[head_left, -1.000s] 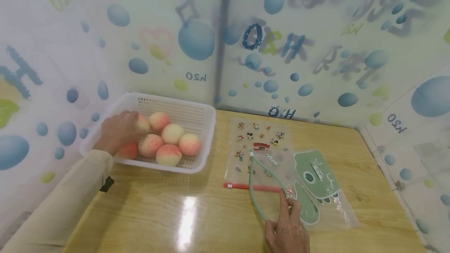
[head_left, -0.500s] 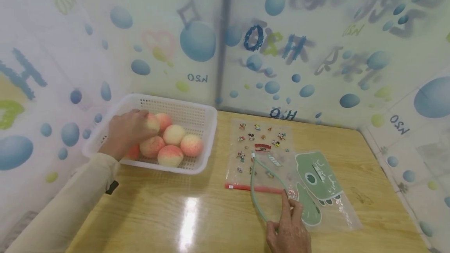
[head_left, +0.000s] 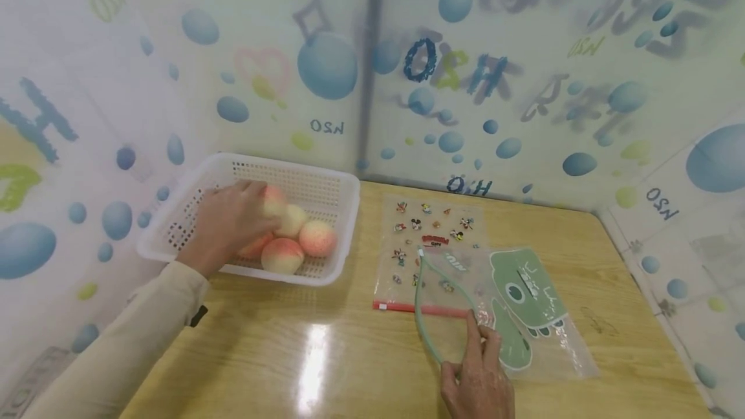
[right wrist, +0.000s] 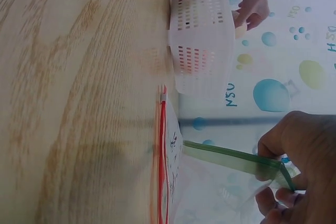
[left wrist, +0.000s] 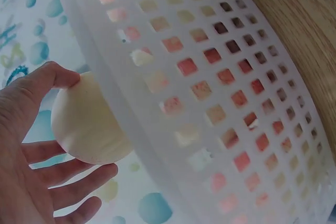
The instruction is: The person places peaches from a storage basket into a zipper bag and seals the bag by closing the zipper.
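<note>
My left hand (head_left: 229,222) grips a pale peach (left wrist: 89,121) between thumb and fingers, at the rim of the white basket (left wrist: 118,98) in the left wrist view. In the right wrist view, that peach shows just over the basket's edge. Several red and yellow peaches (head_left: 282,255) lie inside the basket, partly hidden by the hand. My right hand (head_left: 480,370) pinches the green edge of a clear zip bag (head_left: 526,290) printed with a green dinosaur. The bag's mouth stands parted in a loop.
A second clear bag (head_left: 392,286) with a red zip and small cartoon figures lies flat, partly under the green-edged one. Both bags and the basket are on a wooden table (head_left: 256,348). Patterned walls (head_left: 518,83) rise behind and at both sides.
My left hand has lifted the peach from the basket's left part and moved right over the other peaches. The right hand keeps its hold on the bag's edge, nearly still.
</note>
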Demonstrator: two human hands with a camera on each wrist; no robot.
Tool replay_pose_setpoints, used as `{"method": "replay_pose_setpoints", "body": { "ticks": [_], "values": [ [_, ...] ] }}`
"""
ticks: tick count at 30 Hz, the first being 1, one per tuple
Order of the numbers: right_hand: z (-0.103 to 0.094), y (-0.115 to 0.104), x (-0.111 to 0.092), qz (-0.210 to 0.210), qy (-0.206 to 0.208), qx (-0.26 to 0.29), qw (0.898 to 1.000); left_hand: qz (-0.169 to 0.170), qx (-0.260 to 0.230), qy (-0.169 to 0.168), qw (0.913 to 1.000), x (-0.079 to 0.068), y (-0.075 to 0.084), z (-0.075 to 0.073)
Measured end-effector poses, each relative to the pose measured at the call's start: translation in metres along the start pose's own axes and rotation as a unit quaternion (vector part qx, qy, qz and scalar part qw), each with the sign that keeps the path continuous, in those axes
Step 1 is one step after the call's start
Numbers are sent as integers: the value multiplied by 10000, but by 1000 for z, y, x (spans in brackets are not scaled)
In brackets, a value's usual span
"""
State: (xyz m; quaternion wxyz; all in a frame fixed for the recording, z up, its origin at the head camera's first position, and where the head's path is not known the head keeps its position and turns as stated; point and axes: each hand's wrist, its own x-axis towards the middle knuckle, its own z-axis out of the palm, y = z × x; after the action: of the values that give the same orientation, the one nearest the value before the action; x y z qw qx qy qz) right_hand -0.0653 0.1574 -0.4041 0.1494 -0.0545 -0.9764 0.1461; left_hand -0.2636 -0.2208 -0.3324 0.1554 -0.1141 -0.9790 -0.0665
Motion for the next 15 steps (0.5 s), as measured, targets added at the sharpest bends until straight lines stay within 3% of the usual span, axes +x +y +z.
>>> {"method": "replay_pose_setpoints", "body": {
  "ticks": [4, 8, 12, 15],
  "values": [
    [1, 1, 0, -32, 76, -5, 10000, 123, -42, 161, 9998, -2, 10, -2],
    [3, 1, -1, -87, 158, 8, 9998, 286, -144, 581, 9978, -4, 20, -2],
    [4, 0, -1, -74, 142, 73, 9998, 682, -220, 1095, 9914, -5, 30, 2],
    [4, -2, 0, 16, 52, 94, 9999, 973, -292, 1254, 9869, -8, 36, 7]
  ]
}}
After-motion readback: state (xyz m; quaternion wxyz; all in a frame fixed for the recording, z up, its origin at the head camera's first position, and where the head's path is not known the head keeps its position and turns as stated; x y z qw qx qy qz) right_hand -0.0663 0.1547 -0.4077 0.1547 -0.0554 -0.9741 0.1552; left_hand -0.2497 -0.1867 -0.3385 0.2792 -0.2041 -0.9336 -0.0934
